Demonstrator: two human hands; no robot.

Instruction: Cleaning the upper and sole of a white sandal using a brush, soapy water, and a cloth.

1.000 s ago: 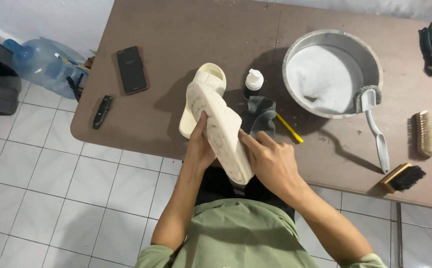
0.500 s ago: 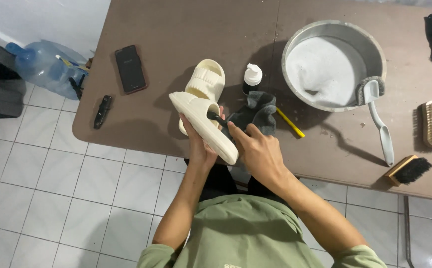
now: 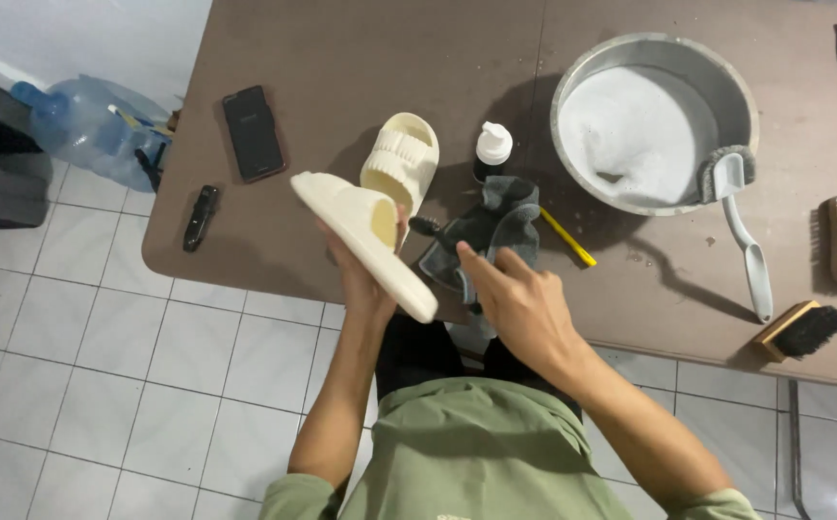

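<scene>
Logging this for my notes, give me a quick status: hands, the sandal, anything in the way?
Left hand gripping cream sandal, lifted over table edge. Right hand on grey cloth. Second sandal on table; nothing blocking.

One head-worn camera looks steeply down, fairly near, probably from standing height.

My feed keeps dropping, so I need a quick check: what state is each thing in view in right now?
Cream slide: lifted off the table, tilted, held in the left hand.
Second cream slide: lying on the table, strap up.
Grey cloth: crumpled, right hand reaching onto it.
Metal basin: filled with suds.
Grey brush: leaning on the basin rim.
Phone: screen dark.
Small bottle: capped, upright.
</scene>
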